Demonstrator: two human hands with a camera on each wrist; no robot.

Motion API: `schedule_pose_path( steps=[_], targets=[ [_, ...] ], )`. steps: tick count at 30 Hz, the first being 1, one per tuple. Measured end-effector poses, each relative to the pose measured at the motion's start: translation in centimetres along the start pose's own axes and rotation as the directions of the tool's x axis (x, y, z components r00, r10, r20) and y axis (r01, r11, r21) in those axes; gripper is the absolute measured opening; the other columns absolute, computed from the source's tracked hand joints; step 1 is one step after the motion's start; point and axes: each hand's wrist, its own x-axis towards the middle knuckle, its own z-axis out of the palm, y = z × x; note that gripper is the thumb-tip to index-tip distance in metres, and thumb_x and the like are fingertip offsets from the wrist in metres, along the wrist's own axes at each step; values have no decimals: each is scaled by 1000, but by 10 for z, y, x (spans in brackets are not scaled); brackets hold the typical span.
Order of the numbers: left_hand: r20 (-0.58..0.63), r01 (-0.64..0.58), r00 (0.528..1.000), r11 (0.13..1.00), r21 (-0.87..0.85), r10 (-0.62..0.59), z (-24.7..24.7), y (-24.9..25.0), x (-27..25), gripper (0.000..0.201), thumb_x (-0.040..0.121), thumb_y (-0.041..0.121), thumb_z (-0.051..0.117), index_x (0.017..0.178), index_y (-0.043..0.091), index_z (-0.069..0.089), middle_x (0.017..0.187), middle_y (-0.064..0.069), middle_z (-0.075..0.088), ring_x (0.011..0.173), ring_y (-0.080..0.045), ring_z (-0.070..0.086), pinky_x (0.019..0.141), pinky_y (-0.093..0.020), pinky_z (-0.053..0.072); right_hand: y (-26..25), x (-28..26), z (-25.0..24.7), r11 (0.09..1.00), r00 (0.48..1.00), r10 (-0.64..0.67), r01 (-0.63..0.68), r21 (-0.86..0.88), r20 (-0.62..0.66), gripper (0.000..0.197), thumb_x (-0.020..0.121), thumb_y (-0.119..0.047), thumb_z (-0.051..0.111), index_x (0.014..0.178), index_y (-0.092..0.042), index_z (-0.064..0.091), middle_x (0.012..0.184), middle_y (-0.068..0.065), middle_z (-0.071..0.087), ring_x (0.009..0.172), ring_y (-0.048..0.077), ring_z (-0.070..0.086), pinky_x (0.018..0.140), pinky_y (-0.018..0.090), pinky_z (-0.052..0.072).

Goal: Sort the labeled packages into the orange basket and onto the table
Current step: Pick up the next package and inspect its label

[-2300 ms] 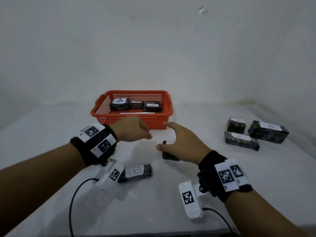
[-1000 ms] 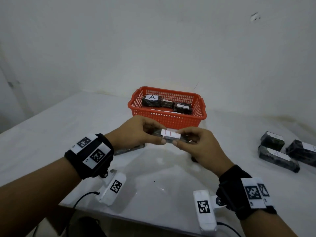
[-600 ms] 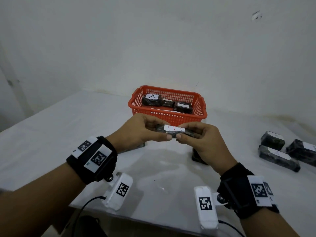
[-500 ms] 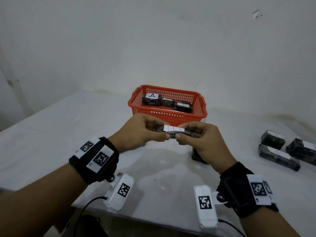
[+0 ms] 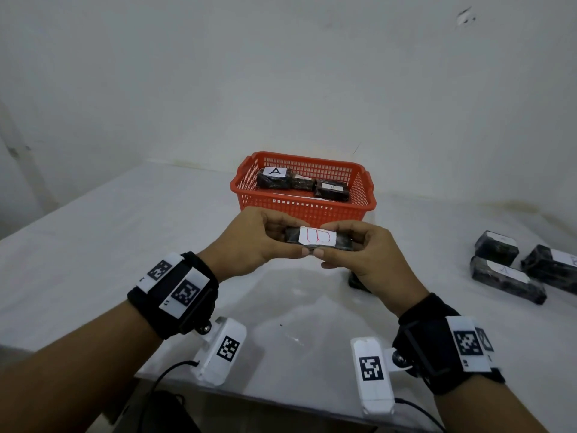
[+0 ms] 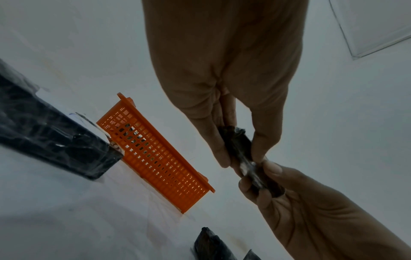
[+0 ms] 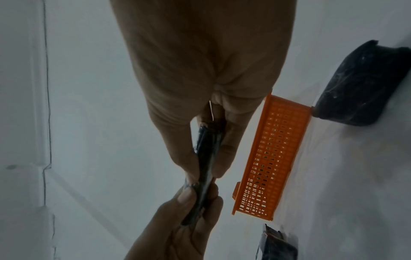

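Observation:
Above the table, in front of the orange basket (image 5: 303, 207), both hands hold a thin black package (image 5: 318, 239) level. Its white label with a red letter faces up toward the head camera. My left hand (image 5: 295, 240) pinches its left end between thumb and fingers, and my right hand (image 5: 335, 242) pinches its right end. The left wrist view has the package (image 6: 240, 147) edge-on between the two hands; so does the right wrist view, where the package (image 7: 206, 158) hangs beside the basket (image 7: 273, 158). In the basket lie black packages, one labelled A (image 5: 274, 178).
Three black labelled packages (image 5: 505, 279) lie on the white table at the right. One more dark package (image 5: 357, 281) sits on the table under my right hand. Another lies at the left in the left wrist view (image 6: 44, 137). Walls close the back and the sides.
Both hands lifted the thin package off the table and brought it up in front of the basket. In the last half second it tipped, so its label faces the camera more.

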Motion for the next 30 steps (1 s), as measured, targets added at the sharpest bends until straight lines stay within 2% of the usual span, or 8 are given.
schedule_pose_path(
  steps=[5,8,11,14,19,24,27,30],
  targets=[
    [-12,-1,1000,1000,-16,1,0,1,0,47,75,0,88,118,13,75,105,3,81,98,-13,78,84,-24,61,-1,5,-2,969,991,134,-129,211,-8,30,91,-8,76,120,-2,71,112,13,79,100,29,79,75,30,65],
    [3,-2,1000,999,-39,3,4,3,-1,40,82,11,85,121,17,74,110,6,80,102,-12,77,90,-28,62,0,5,-2,975,993,117,-108,194,-34,26,90,-2,76,116,0,73,108,13,81,99,29,79,78,28,65],
    [12,16,1000,997,-80,-15,8,3,-1,27,94,11,74,121,13,75,106,0,81,95,-19,78,83,-28,63,-1,5,-3,988,992,66,-50,148,-105,24,88,-1,78,112,0,74,106,12,81,97,26,79,78,29,65],
    [-26,26,999,997,-73,-28,10,1,-2,23,94,4,71,115,12,75,93,1,82,84,-19,80,72,-22,62,0,5,-2,986,991,80,-63,157,-104,25,87,-1,79,112,-1,74,105,11,81,97,26,80,79,30,65],
    [-71,42,996,991,-130,-51,13,0,-2,27,93,3,72,118,13,76,96,4,82,84,-17,80,68,-18,60,1,2,-2,978,993,112,-102,183,-48,33,87,1,78,120,-4,73,109,10,81,101,26,79,91,32,63],
    [-90,8,996,990,-143,-21,18,-2,-3,21,92,8,74,113,4,77,102,-8,81,92,-24,79,69,-18,59,2,1,-4,989,989,113,-102,107,-100,32,85,3,80,116,-5,75,105,8,82,97,24,80,87,28,63],
    [-103,-21,995,994,-103,10,19,-4,-3,23,93,8,73,116,7,77,99,-1,81,86,-17,79,63,-14,57,3,2,-3,988,989,119,-110,109,-82,29,87,-3,80,116,-5,75,106,8,82,98,24,80,87,30,64],
    [-91,-12,996,993,-113,2,19,-7,-1,23,93,8,73,116,8,77,104,-3,81,92,-19,79,74,-22,62,3,2,-4,990,989,104,-93,104,-109,26,89,-10,79,114,-4,75,106,9,82,96,23,80,85,29,64]
  ],
)
